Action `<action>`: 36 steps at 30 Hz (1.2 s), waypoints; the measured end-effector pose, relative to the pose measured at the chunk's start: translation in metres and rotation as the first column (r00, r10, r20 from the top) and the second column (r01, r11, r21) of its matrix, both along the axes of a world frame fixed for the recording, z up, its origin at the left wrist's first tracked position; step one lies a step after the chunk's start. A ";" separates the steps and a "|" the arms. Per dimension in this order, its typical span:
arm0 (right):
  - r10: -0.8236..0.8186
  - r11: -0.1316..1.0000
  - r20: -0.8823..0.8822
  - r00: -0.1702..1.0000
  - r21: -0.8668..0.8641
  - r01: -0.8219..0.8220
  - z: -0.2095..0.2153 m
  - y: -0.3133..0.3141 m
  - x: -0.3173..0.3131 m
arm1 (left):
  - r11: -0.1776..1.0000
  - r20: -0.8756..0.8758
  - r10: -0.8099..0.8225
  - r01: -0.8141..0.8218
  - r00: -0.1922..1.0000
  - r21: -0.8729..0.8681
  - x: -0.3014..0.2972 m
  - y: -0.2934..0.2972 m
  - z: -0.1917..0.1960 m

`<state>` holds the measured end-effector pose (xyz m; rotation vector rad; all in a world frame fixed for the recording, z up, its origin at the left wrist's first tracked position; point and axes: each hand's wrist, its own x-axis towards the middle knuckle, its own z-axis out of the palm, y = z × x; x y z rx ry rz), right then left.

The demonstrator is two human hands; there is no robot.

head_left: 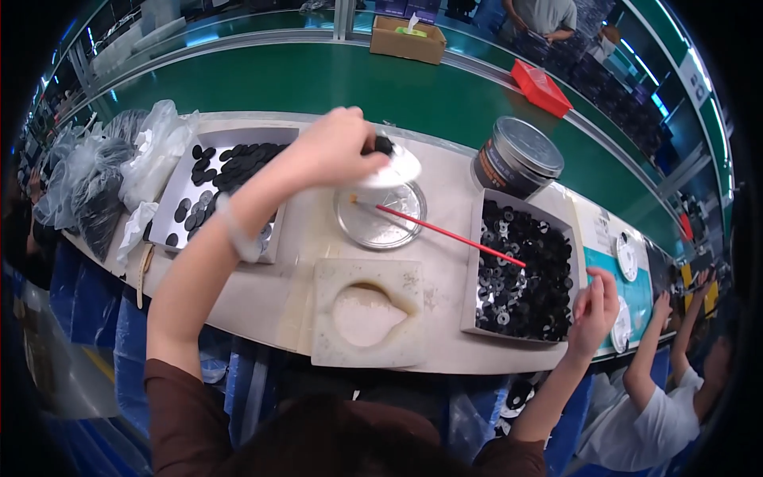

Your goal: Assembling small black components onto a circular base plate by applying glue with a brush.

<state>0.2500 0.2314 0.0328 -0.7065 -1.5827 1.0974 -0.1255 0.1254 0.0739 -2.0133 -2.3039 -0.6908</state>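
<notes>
My left hand (338, 147) is closed at the edge of a white disc (401, 168), raised over a round shallow dish (381, 232). A small black piece (383, 145) shows between the fingers and the disc. Across the dish lies a red-handled brush (445, 233), its handle reaching over the box of small parts. That right-hand box (517, 332) holds many black and some clear ring-like pieces. Just off its right edge, my right hand (596, 312) has its fingers curled together; whatever they hold is hidden. A pale block (330, 350) with a teardrop-shaped recess sits in front of the dish.
At the left, a shallow box (168, 208) contains black discs, beside clear plastic bags (99, 179). A large round tin (520, 155) stands behind the right box. A green surface (270, 75) carries a cardboard box (401, 41) and a red tray (542, 87). Co-workers sit at the right.
</notes>
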 end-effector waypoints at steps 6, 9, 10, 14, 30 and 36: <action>-0.116 0.990 0.176 0.978 0.094 0.100 -0.008 -0.005 0.046 | 0.976 -0.320 0.198 -0.216 0.926 -0.020 -0.071 0.064 -0.036; -0.182 0.981 0.182 0.966 0.095 0.167 -0.009 -0.009 0.067 | 0.965 -0.505 0.262 -0.234 0.822 0.118 -0.093 0.095 -0.065; -0.207 0.976 0.192 0.959 0.101 0.191 -0.011 -0.010 0.072 | 0.940 -0.586 0.338 -0.227 0.736 0.257 -0.100 0.106 -0.075; -0.263 0.964 0.295 0.919 0.110 0.241 -0.021 -0.013 0.082 | 0.796 -0.691 0.499 -0.592 0.523 0.128 -0.114 0.125 -0.070; -0.575 0.818 0.206 0.792 0.124 0.562 -0.053 -0.051 0.146 | 0.998 -0.044 0.010 -0.013 0.999 -0.069 0.033 -0.010 -0.005; -0.661 0.659 0.553 0.507 0.105 0.744 -0.166 -0.043 0.202 | 0.957 0.206 -0.228 0.258 0.952 -0.132 0.107 -0.096 -0.032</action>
